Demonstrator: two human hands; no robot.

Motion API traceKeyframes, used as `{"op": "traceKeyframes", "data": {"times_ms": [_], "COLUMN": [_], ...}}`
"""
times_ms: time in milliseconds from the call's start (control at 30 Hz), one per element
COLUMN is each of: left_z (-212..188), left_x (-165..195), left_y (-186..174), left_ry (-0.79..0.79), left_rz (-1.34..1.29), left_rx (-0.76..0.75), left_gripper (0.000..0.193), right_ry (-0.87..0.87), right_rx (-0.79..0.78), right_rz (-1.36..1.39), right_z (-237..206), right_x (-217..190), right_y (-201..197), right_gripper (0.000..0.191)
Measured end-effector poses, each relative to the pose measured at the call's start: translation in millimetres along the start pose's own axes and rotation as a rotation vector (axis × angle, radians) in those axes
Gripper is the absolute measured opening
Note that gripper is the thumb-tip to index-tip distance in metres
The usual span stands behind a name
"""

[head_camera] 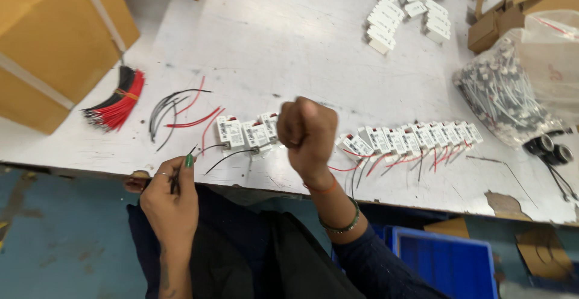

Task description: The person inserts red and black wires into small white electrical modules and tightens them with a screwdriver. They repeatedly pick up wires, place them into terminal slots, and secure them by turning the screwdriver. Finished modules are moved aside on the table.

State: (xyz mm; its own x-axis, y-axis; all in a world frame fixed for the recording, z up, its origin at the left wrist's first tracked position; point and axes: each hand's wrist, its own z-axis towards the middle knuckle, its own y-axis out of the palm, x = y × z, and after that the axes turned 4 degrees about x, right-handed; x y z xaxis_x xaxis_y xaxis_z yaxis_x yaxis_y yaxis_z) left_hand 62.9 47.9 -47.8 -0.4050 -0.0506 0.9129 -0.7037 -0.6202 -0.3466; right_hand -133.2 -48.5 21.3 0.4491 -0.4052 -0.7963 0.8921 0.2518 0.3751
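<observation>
White tabletop (301, 46), worn at its near edge. Left hand (170, 199) pinching thin black wire (181, 169); right hand (307, 133) fisted just above row of white modules (250, 133), contents hidden.

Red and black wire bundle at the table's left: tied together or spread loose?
Tied. The wire bundle is cinched by a band near one end, its wires fanning slightly; separate loose wires lie beside it.
</observation>
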Motion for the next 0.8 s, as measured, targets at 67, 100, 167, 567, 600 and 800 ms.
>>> {"op": "traceKeyframes", "data": {"times_ms": [67,100,167,567,600,800], "left_z": [0.5,0.2,-0.3,40.8,39.5,-5.1], "left_x": [-3.4,-5.2,-10.6,-50.6,-49.0,-15.3], "left_y": [-5.9,-5.3,-2.6,2.7,0.3,23.1], "left_ry": [0.020,0.034,0.051,0.027,0.112,0.031], "left_rz": [-0.027,-0.050,-0.109,-0.322,-0.299,-0.340], "left_rx": [0.047,0.070,0.109,0.274,0.258,0.024], "left_gripper": [0.017,0.017,0.017,0.017,0.018,0.006], "right_ry": [-0.081,-0.131,-0.180,-0.250,-0.199,-0.128], "right_rx": [-0.025,-0.049,-0.090,-0.258,-0.251,-0.134], "right_rz": [-0.044,-0.082,-0.146,-1.085,-1.048,-0.883], "right_z": [4.2,7.0,12.5,35.8,34.7,22.6], "right_x": [-5.9,-10.8,-18.9,-18.2,-18.1,-28.9], "right_y": [-1.6,-3.6,-5.4,26.1,26.9,13.8], "right_gripper": [0.055,0.055,0.054,0.028,0.027,0.031]}}
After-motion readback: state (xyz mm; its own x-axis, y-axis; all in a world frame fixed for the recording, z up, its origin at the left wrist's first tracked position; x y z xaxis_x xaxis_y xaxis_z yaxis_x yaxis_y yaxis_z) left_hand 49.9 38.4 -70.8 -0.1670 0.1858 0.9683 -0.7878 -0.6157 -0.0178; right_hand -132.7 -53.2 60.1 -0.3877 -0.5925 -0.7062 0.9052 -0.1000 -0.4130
